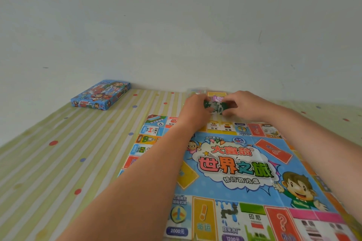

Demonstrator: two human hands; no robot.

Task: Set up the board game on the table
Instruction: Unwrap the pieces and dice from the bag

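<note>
Nearest the camera lies the game board [233,168], a thin printed sheet spread flat on the counter [58,162], which is covered by a striped, dotted cloth. Fold creases cross the sheet, so I judge it to be light, limp paper that would slide or buckle if pushed from one side. It is best shifted by pressing flat on two corners. Both forearms reach over it toward its 12 o'clock edge. There the left hand [194,109] and the right hand [246,105] meet on a small bundle of notes [214,106], printed green and white with a purple slip showing on top. The left hand's fingers curl round the bundle's 9 o'clock end and the right hand pinches its 3 o'clock end, holding it just above the far edge of the board. The bundle looks like loose paper slips. It would be very light, easy to bend, and apt to fan out or slip apart. A grip across both short ends, or a pinch through the full thickness, should keep it squared. Just behind the hands, at 12 o'clock, a yellow card [214,94] shows, with something clear beside it that I cannot make out. The game box [100,95] lies closed and flat at about 10 o'clock, well apart from the board, near the wall [176,25].
</note>
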